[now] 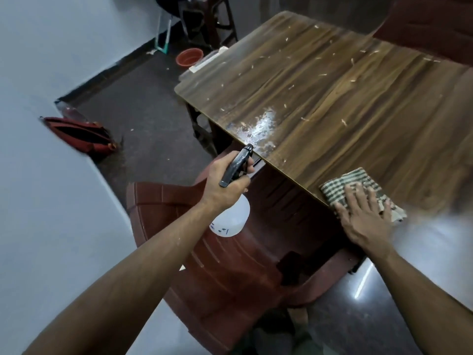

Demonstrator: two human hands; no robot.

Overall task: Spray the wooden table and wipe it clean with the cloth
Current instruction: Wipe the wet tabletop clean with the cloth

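The wooden table point(332, 98) fills the upper right, strewn with small pale crumbs and shavings. A wet, shiny patch point(258, 126) lies near its front edge. My left hand point(225, 183) grips a spray bottle point(234, 213) with a white body and black trigger head, the nozzle aimed at that wet patch from just off the table edge. My right hand point(363, 216) lies flat, fingers spread, on a green-and-white checked cloth point(355, 179) at the near edge of the table.
A brown plastic chair point(230, 265) stands below the table edge, under my left arm. On the dark floor lie a red bag point(82, 134) by the white wall, an orange basin point(189, 57) and a dark stool point(207, 19) at the back.
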